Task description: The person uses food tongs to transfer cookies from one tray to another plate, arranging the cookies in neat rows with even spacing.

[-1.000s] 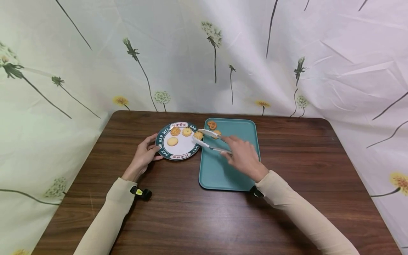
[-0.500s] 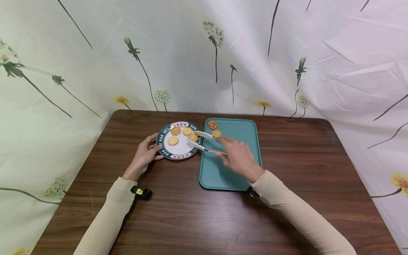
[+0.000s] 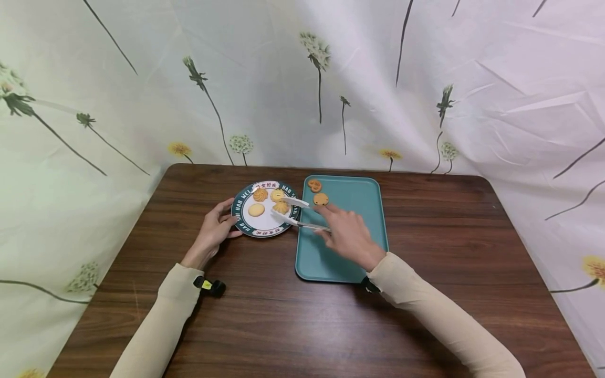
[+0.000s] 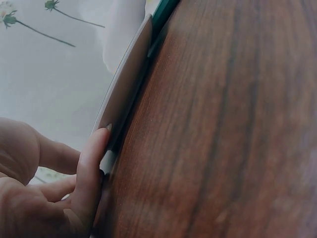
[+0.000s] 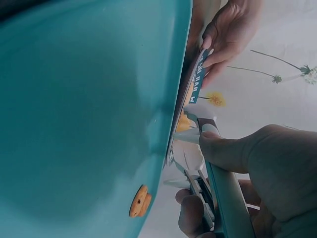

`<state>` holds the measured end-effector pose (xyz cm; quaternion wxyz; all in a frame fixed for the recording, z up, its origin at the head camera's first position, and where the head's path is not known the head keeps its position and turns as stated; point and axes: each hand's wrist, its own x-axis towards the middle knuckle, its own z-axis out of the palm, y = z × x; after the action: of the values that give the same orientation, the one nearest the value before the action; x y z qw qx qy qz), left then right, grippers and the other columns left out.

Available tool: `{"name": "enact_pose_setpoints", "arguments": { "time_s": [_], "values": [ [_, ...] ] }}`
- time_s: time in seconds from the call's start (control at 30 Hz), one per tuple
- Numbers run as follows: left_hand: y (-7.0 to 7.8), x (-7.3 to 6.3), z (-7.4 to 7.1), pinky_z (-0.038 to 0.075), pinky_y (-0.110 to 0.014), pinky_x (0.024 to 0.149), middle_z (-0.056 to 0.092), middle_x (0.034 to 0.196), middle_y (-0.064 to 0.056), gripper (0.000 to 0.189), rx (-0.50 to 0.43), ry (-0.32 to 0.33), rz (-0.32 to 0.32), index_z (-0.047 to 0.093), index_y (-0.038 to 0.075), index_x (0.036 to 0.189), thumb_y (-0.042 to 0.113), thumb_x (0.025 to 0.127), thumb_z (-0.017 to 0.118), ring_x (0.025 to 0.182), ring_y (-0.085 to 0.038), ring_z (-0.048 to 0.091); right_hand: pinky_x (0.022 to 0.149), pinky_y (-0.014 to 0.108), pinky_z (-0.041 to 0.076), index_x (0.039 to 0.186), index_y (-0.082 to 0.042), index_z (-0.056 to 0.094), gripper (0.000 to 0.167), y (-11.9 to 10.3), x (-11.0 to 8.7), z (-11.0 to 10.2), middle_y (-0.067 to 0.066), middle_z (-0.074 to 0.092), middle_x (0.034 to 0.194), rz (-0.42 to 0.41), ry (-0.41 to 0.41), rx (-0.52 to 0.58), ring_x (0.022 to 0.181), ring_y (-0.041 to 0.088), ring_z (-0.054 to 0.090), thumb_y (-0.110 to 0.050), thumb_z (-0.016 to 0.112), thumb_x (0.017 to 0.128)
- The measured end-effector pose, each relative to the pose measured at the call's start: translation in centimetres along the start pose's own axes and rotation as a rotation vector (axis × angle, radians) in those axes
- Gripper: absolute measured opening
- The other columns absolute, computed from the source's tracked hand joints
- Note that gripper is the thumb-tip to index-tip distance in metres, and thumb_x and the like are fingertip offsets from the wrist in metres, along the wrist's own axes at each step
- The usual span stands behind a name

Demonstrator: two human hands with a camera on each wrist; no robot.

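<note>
My left hand (image 3: 214, 231) holds the left rim of a round white plate (image 3: 267, 221) with a dark green lettered border. On it lie a swirled cookie (image 3: 260, 195), a ring-shaped cookie (image 3: 277, 195) and a smooth oval cookie (image 3: 256, 210). My right hand (image 3: 352, 236) grips white-tipped metal tongs (image 3: 289, 220), reaching in over the plate's right side. A ridged, flower-like cookie (image 3: 281, 207) sits between the tong tips, over the plate. In the right wrist view, thumb and fingers wrap the tongs' handle (image 5: 225, 198); the plate appears nearly edge-on.
A teal rectangular tray (image 3: 340, 191) lies right beside the plate, partly under my right hand. A pretzel (image 3: 314, 186) and a round cookie with dark bits (image 3: 321, 199) rest near its far left corner. A flower-print cloth (image 3: 264, 94) hangs behind the brown wooden table (image 3: 264, 315).
The tongs and my right hand have moved left, carrying the ridged cookie from the plate's right rim farther in over the plate. My left hand stays at the rim.
</note>
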<state>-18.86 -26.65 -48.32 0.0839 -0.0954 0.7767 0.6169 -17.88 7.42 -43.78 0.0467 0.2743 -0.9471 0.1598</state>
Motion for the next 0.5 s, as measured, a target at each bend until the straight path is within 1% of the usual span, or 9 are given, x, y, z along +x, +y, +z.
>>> {"name": "enact_pose_setpoints", "arguments": {
  "time_s": [0.3,0.5],
  "values": [
    [-0.24,0.17,-0.15,0.066,-0.022,0.084,0.028,0.165,-0.024,0.063,-0.011,-0.020,0.027,0.020,0.012,0.168,0.004,0.110,0.042,0.136,-0.036,0.049,0.037,0.021,0.036,0.148,-0.019,0.058,0.060,-0.12,0.22,0.17,0.008,0.073,0.122,-0.027,0.010,-0.031,0.054,0.014,0.051,-0.033,0.079,0.094],
    [-0.31,0.14,-0.10,0.066,-0.022,0.084,0.028,0.166,-0.024,0.063,-0.012,-0.019,0.028,0.020,0.012,0.168,0.003,0.110,0.042,0.136,-0.037,0.048,0.037,0.021,0.035,0.148,-0.019,0.058,0.059,-0.18,0.37,0.22,0.008,0.072,0.124,-0.035,0.000,-0.039,0.052,0.012,0.050,-0.034,0.079,0.094]
  ]
}}
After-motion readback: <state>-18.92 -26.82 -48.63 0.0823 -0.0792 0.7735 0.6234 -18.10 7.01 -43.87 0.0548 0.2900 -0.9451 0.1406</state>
